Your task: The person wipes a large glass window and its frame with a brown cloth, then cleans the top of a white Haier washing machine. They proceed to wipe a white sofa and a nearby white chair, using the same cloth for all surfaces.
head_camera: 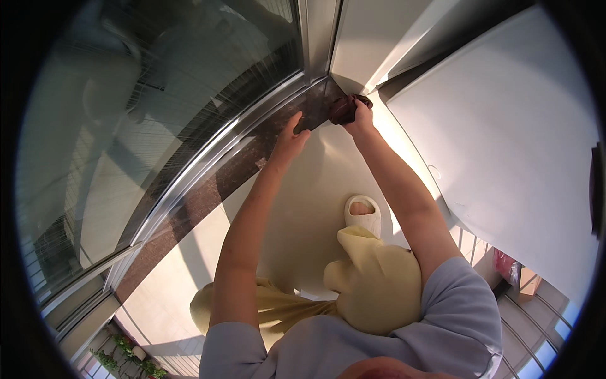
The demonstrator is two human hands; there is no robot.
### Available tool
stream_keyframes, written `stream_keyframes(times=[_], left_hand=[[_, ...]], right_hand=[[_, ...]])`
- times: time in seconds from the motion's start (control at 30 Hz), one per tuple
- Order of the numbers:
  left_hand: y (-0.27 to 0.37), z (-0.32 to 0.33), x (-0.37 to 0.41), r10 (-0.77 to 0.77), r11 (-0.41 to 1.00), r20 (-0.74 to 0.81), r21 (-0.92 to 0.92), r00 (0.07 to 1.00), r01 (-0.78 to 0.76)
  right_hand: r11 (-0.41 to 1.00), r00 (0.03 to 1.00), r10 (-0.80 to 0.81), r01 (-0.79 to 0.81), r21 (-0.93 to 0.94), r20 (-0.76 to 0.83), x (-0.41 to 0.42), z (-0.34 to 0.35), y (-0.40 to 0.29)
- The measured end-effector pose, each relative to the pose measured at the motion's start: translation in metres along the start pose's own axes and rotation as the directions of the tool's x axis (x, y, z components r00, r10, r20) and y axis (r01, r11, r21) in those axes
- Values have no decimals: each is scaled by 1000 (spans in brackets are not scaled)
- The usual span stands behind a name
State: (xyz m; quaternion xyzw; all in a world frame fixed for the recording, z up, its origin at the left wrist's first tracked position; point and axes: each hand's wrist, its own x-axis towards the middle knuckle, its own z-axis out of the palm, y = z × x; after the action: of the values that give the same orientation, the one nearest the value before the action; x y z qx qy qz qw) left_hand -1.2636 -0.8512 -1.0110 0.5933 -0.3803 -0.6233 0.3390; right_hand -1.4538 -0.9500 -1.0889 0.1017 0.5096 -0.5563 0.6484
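My right hand [361,118] grips a crumpled dark maroon cloth [344,109] at the far corner, where the brown stone sill [203,195] meets the wall. The cloth lies against the sill's end. My left hand [289,138] hangs near the middle of the sill's far part, its fingers spread and nothing between them. Beside the sill runs the metal track [189,168] of a sliding glass door [156,104], with streaks and reflections on the pane.
A large white panel [497,123] stands close on the right. Below are the pale floor [303,218] and a white slipper [362,215] on one foot. Green plants [124,348] are at the lower left; a red plastic bag [504,265] and a cardboard box [529,283] are at the lower right.
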Motion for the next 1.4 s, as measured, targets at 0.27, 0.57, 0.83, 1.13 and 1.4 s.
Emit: stream_keyframes(times=[0.27,0.57,0.83,1.13,1.4], left_hand=[[34,60,54,-147,768,98,-616,984,176],[163,75,11,356,774,142,-598,924,-206],[289,64,-60,554,695,177,-636,814,-334],[457,67,-158,559,678,179,-661,809,-322],[617,86,-236,594,647,129,-664,794,-376]], right_hand=[[957,908,-292,277,90,302,-53,53,-19],[726,663,-612,688,-27,431,-157,102,-65],[415,387,-820,910,-29,421,-299,187,-115],[382,393,-844,918,-105,365,-453,286,-209],[355,369,-848,928,-110,380,-582,368,-300]])
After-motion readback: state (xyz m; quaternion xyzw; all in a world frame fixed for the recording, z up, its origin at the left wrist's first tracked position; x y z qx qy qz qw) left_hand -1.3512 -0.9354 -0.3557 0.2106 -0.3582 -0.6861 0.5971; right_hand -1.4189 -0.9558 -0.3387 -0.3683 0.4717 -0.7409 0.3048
